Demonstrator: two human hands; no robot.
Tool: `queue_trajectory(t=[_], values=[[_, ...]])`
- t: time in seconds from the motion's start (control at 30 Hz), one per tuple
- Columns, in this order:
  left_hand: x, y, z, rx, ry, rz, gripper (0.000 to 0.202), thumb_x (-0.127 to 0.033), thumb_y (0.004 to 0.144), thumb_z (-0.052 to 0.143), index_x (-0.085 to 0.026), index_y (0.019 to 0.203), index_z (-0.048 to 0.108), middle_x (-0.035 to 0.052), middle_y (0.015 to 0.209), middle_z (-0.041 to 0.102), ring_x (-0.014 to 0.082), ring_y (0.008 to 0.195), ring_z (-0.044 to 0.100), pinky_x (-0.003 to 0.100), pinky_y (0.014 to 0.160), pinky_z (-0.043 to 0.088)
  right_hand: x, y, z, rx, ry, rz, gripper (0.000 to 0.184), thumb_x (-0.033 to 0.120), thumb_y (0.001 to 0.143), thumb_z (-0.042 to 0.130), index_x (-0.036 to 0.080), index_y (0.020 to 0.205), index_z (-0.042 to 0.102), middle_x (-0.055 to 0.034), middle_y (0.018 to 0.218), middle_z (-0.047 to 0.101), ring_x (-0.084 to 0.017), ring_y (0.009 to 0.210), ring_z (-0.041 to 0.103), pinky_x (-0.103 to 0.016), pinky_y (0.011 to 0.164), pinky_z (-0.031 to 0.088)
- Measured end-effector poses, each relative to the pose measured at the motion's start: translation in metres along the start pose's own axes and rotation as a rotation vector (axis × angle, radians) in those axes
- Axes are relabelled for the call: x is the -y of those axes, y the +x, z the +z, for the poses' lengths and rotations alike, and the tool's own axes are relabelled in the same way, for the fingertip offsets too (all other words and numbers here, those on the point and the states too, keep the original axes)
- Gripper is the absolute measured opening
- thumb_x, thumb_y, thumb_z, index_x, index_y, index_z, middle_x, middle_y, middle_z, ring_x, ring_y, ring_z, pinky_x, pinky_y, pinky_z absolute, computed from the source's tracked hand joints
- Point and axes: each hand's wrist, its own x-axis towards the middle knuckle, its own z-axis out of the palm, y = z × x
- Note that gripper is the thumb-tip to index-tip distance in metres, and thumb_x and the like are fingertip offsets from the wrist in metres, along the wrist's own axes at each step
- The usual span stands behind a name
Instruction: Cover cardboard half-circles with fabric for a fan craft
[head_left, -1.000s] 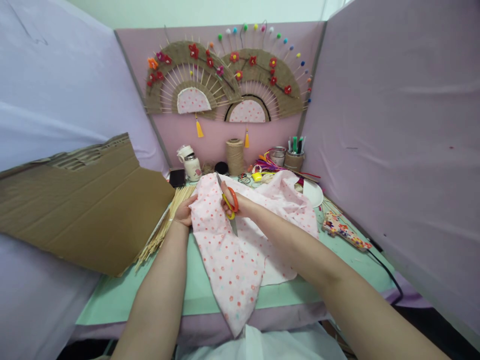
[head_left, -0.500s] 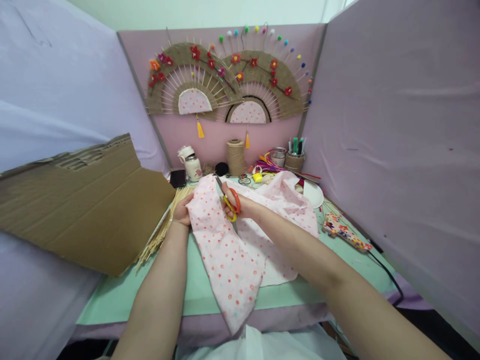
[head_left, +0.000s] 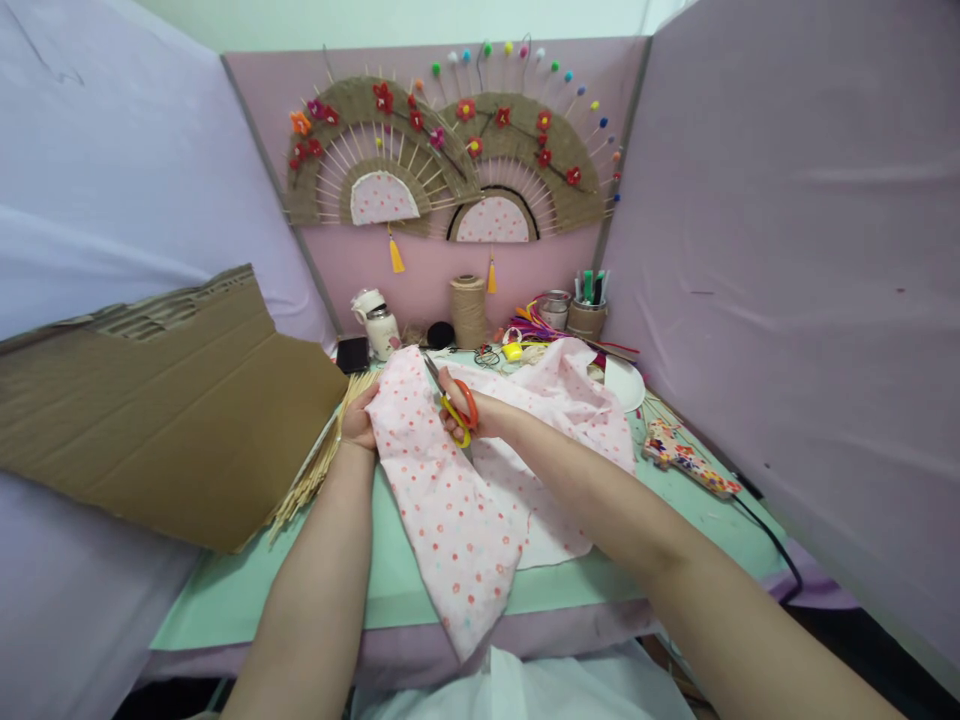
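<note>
A pink cloth with red dots lies across the green table and hangs over its front edge. My left hand is closed on the cloth's left edge, partly hidden behind it. My right hand grips scissors with orange and yellow handles. Their blades point up and away into the cloth near its upper middle.
A big cardboard sheet leans at the left, with a bundle of thin bamboo sticks beside it. At the back stand a twine spool, a small jar, a pen cup and a white plate. A patterned glue gun lies at the right.
Both hands and the cloth have shifted slightly left and away. The scissors have moved a little further up along the cloth.
</note>
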Motion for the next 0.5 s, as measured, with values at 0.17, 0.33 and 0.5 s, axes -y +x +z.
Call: queue_trajectory(t=[0.17,0.33,0.5], values=[[-0.001,-0.005,0.01,-0.061,0.007,0.017,0.054,-0.035,0.092,0.038,-0.009,0.139,0.047,0.0136,0.11,0.073,0.0299,0.119,0.059,0.048,0.112,0.031,-0.002,0.0,0.002,0.008,-0.006,-0.009,0.076,0.089,0.073,0.015,0.019,0.067,0.044,0.0034,0.047,0.043,-0.007,0.034,0.04,-0.019,0.035,0.037],[-0.002,-0.01,0.022,-0.201,0.004,0.073,0.057,-0.035,0.092,0.039,-0.006,0.141,0.043,0.0148,0.109,0.073,0.0309,0.118,0.06,0.048,0.109,0.037,-0.004,-0.002,0.004,0.013,-0.033,0.005,0.077,0.089,0.072,0.014,0.019,0.069,0.045,0.0043,0.046,0.041,-0.008,0.033,0.039,-0.02,0.033,0.035],[-0.003,-0.011,0.027,-0.251,-0.008,0.111,0.056,-0.034,0.093,0.039,-0.007,0.141,0.044,0.0143,0.111,0.072,0.0306,0.119,0.059,0.047,0.107,0.039,-0.005,-0.006,0.006,0.023,-0.071,-0.006,0.078,0.089,0.072,0.011,0.019,0.069,0.045,0.0036,0.047,0.042,-0.009,0.034,0.04,-0.021,0.034,0.035]])
